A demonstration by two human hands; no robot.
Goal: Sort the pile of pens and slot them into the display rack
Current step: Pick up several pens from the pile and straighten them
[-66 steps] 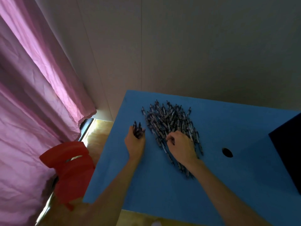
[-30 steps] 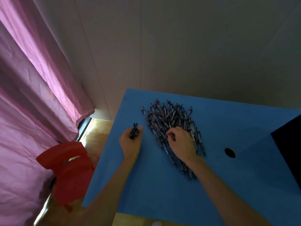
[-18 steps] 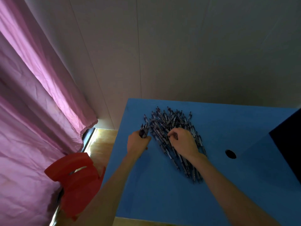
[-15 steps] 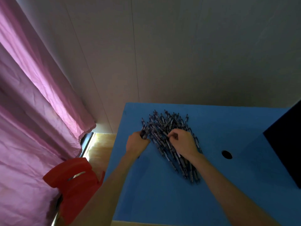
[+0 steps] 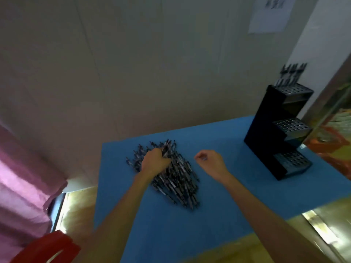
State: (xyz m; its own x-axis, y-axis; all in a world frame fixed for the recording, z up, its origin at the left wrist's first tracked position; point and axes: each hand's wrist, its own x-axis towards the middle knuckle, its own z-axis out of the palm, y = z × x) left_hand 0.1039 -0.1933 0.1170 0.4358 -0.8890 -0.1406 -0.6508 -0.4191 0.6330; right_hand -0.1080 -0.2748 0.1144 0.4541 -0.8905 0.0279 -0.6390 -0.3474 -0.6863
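Observation:
A pile of dark pens point(image 5: 176, 179) lies on the blue table point(image 5: 228, 209). My left hand point(image 5: 154, 163) is over the pile's far left part and grips a small bundle of pens point(image 5: 167, 149) that stick out past its fingers. My right hand point(image 5: 209, 162) hovers just right of the pile with its fingers loosely curled, and no pen shows in it. The black three-tier display rack point(image 5: 273, 141) stands at the table's far right. Several pens point(image 5: 290, 74) stand in its top tier. The perforated middle and bottom tiers look bare.
The table's far edge meets a pale wall. A pink curtain point(image 5: 22, 177) hangs at the left and a red chair point(image 5: 47, 249) stands at the lower left. A sheet of paper point(image 5: 269, 14) hangs on the wall above the rack.
The view has swung right, so the rack is now in sight. My right hand has come off the pile and moved right. My left hand, still holding its bundle, now sits over the pile.

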